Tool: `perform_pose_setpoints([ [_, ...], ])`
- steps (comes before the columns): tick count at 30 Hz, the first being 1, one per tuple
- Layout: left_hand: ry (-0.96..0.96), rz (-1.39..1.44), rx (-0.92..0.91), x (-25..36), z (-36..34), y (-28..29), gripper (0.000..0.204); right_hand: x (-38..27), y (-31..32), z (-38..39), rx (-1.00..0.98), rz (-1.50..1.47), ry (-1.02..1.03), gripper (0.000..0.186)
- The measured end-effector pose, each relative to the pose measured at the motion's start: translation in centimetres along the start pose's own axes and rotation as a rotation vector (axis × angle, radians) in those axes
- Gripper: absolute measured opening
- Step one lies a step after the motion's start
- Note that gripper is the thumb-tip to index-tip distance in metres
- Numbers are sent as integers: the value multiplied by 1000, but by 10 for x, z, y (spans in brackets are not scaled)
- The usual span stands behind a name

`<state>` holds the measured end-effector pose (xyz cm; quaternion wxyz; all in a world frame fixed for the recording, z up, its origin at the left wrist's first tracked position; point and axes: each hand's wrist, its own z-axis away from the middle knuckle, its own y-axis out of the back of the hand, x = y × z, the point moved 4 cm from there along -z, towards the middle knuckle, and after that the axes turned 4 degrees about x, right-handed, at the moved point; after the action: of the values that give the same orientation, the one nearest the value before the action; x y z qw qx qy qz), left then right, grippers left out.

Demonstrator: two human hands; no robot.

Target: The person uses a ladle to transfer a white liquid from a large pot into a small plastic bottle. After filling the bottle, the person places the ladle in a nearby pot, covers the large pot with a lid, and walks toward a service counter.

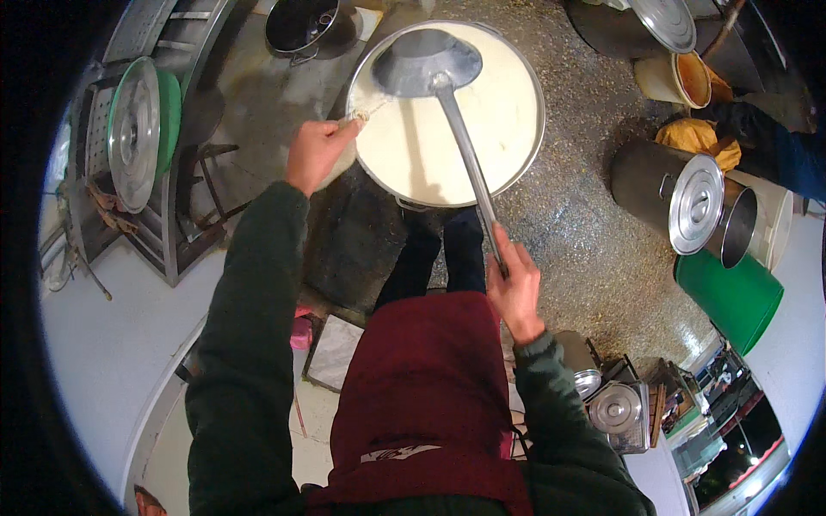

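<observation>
A large round metal pot [539, 129] stands in front of me, filled nearly to the rim with creamy white liquid [490, 129]. My right hand [516, 288] is closed around the handle of a big long-handled metal ladle [428, 62]. Its wide bowl is over the far left part of the pot, and the handle's shadow falls on the liquid. Beside the pot's left rim, my left hand [320, 153] is closed, thumb and fingers pinched together. A small pale bit shows at its fingertips and a beige patch below it; I cannot make out what they are.
A dark pot [301, 30] sits at the far left. On the left, a lid leans by a green basin [169, 107] on a metal rack. To the right are a tall lidded pot [654, 189], a green bin [731, 297] and a person's dark sleeve [787, 155]. The floor [585, 232] looks wet.
</observation>
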<state>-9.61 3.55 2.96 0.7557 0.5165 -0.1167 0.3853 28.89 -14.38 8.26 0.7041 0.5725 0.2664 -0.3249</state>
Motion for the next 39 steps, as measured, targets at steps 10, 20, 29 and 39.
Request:
perform_pose_setpoints([
  [10,186,551,33,-63,126,-37,54,-5,-51,-113,-55,296,40,60],
  [20,106,523,136,-74,189,-38,53,-13,-74,-226,-244,337,-53,59],
  [29,144,423,166,-89,193,-14,52,2,-109,-241,-379,230,-252,58],
  [39,154,324,111,-65,135,-6,55,46,-143,-169,-362,222,-164,59],
])
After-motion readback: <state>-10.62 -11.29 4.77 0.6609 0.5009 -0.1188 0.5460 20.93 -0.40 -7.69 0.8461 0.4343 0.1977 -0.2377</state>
